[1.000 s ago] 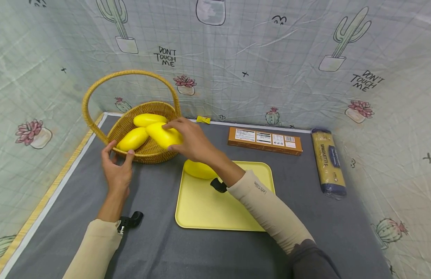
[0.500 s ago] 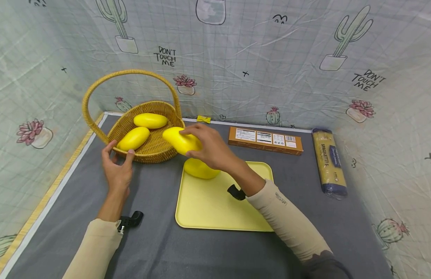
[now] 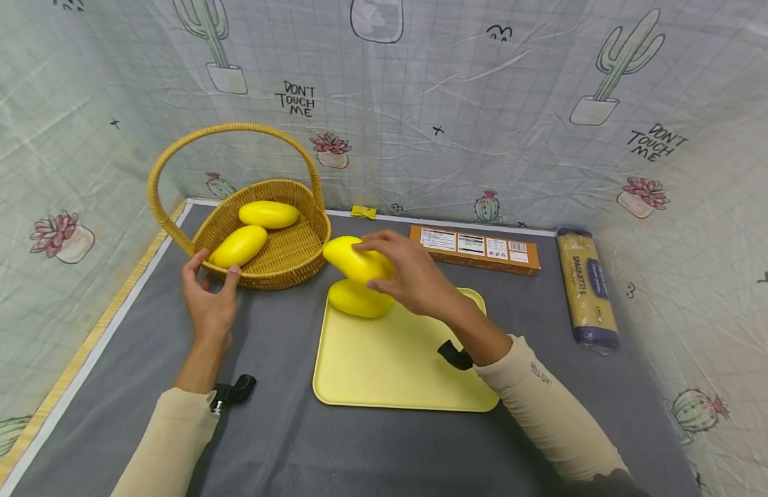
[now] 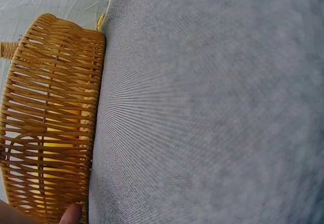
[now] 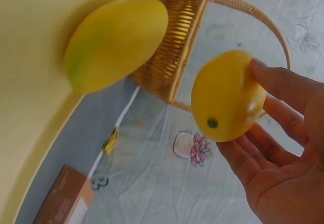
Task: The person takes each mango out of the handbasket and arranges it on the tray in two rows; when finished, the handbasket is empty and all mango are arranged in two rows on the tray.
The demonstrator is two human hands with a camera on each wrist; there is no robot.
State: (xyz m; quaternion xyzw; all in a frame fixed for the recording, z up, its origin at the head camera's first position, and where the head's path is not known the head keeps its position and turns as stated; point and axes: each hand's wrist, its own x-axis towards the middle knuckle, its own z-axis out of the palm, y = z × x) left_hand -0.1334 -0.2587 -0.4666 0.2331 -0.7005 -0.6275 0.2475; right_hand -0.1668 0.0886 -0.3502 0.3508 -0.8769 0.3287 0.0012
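My right hand (image 3: 415,273) holds a yellow mango (image 3: 349,259) between thumb and fingers, above the back left corner of a pale yellow tray (image 3: 396,366). Just below it, another mango (image 3: 359,302) lies on that tray. In the right wrist view the held mango (image 5: 228,97) shows a small green stem end. To the left stands a wicker basket (image 3: 293,252) with a tall handle; two mangoes, one at the back (image 3: 268,215) and one at the front (image 3: 239,246), lie inside. My left hand (image 3: 211,310) grips the basket's front left rim, its thumb (image 4: 72,214) against the weave.
A brown box (image 3: 473,250) lies behind the tray, and a pack of spaghetti (image 3: 585,286) is at the right. Near the back edge sits a small yellow wrapper (image 3: 363,212). Patterned cloth hangs behind and at both sides of the grey tabletop (image 3: 278,386).
My right hand has carried the mango from inside the basket rightward, out past its rim, to above the tray. The left hand has stayed on the rim.
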